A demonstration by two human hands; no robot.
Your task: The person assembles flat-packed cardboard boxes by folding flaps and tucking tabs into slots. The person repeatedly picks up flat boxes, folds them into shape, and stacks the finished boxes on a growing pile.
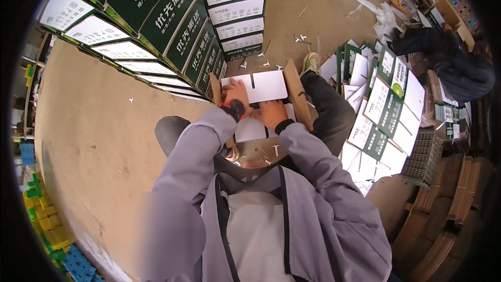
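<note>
An opened carton [307,99] stands between my knees, its brown side flaps raised and white panels inside. My left hand [236,95] lies on the left end of the upper white panel [266,86], fingers stretched over it and thumb down toward the gap. At the panel's near edge, my right hand [273,114] is closed, with bent fingers at the rim; its grip is partly hidden. The two thumbs come close together over a dark slot between the upper panel and the lower white panel [249,131]. A dark band shows around each wrist.
Tall stacks of green and white cartons [172,26] rise ahead and left. Flattened cartons [383,109] lie in a heap on the right, beside a grey crate [421,156]. Small white T-shaped pieces [276,150] litter the floor. Another person's dark-clothed legs [443,57] appear far right.
</note>
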